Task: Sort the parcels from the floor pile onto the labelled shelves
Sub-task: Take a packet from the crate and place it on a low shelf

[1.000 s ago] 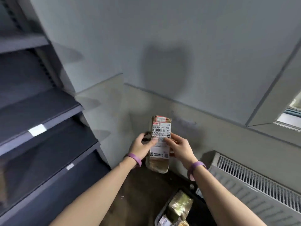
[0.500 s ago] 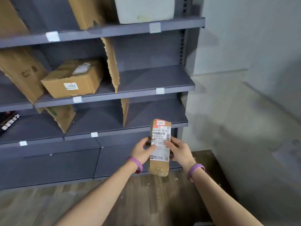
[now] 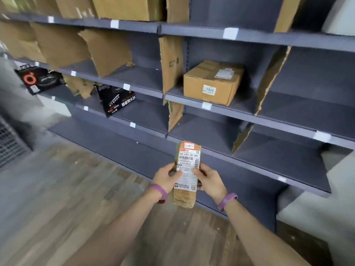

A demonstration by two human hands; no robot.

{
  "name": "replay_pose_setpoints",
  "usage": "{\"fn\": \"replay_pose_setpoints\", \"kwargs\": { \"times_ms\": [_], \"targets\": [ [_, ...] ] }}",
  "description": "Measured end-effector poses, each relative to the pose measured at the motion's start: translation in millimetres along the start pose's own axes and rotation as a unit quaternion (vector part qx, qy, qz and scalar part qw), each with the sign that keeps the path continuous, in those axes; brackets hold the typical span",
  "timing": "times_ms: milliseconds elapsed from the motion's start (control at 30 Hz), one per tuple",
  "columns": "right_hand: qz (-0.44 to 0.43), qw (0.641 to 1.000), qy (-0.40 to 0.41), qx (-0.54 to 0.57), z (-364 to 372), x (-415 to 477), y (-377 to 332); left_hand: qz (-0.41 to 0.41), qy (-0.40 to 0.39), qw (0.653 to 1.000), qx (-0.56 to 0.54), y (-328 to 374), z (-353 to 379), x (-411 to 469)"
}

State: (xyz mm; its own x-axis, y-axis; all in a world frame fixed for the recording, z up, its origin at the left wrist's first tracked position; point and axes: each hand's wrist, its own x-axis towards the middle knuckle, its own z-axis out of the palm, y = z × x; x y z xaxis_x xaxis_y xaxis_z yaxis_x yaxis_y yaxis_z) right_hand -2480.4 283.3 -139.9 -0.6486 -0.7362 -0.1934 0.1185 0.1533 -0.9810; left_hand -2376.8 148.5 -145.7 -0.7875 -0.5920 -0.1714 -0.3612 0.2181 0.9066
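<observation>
While a slim brown taped parcel (image 3: 186, 174) hangs upright before dark grey metal shelves (image 3: 240, 114), misfiling looms.
Left grip (image 3: 166, 178) and right grip (image 3: 210, 182) pinch its sides; small white shelf tags (image 3: 206, 105) read blurred, so a wrong bay seems possible.

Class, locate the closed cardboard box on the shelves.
Head view, right of centre: the cardboard box sits on a shelf between two cardboard dividers, above the parcel.

L grip (image 3: 167, 177) curled on parcel (image 3: 187, 164) | R grip (image 3: 210, 181) same | both held fwd
</observation>
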Motion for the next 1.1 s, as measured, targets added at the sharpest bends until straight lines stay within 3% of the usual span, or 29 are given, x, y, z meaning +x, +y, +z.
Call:
{"fn": "replay_pose_setpoints", "kwargs": {
  "times_ms": [567, 1100],
  "targets": [
    [0.006, 0.988, -0.144, -0.062, 303.4, 177.7, -23.0, -0.088, 0.153, 0.983, -0.058, -130.6, -289.1, 61.5],
    [-0.063, 0.923, -0.353, -0.135, 521.1, 398.7, -54.2, -0.195, 0.328, 0.924, -0.002, -190.8, -499.7, 163.8]
  ]
}}
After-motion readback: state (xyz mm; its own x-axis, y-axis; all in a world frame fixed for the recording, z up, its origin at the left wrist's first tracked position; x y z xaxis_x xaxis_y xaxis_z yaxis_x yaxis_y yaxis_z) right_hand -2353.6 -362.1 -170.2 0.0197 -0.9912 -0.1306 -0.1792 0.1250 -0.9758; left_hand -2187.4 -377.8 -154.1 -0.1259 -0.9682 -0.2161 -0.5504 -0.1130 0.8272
